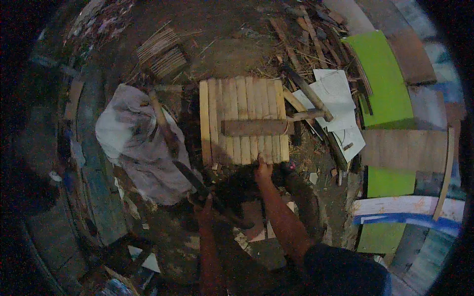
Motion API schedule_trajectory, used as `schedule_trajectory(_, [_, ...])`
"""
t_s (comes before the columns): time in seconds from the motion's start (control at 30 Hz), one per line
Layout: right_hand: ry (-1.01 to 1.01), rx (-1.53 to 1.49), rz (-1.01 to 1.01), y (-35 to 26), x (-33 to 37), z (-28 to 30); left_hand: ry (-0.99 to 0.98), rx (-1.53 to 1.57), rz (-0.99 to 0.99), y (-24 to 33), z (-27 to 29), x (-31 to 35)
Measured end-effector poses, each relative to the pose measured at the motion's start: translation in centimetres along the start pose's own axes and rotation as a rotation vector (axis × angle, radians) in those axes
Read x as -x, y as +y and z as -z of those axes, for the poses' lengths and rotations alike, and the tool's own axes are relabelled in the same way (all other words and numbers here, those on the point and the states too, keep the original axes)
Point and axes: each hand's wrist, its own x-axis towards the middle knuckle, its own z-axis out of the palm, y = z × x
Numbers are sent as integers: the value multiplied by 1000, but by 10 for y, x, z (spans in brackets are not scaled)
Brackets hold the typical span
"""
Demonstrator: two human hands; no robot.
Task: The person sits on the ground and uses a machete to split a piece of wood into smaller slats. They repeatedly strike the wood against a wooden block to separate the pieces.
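A square panel of pale wooden slats (247,98) lies in front of me, with a flat brown wooden piece (254,128) across it. My right hand (264,170) grips the panel's near edge, the thumb over the top of a slat. To the left, my left hand (201,200) is closed round the near end of a long, dark, narrow bar (190,177); its exact kind is too dim to tell. The bar's far part runs up beside a brown wooden stick (162,118). Both rest against a pale cloth-covered bundle (138,143).
Right of the panel, a dark long-headed tool (308,93) lies on white sheets (338,93). Scrap sticks (311,37) are heaped at the far right, and a slatted bundle (163,52) lies far left. Green and brown boards (385,79) line the right side.
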Motion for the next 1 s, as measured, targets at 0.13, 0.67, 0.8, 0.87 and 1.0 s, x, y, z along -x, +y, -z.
schedule_trajectory(0.13, [-49,56,-24,13,43,68,106,137,102,80,-25,27])
schedule_trajectory(0.67, [-671,1053,-74,-209,136,97,-185,-191,-110,90,-98,50])
schedule_trajectory(0.8, [-970,951,186,-233,176,79,-10,22,53,169,-174,42])
schedule_trajectory(0.87, [-1114,819,419,-218,162,76,51,63,161,205,-203,47])
schedule_trajectory(1.0, [-1102,930,275,-274,175,27,-5,-139,-269,189,-227,12])
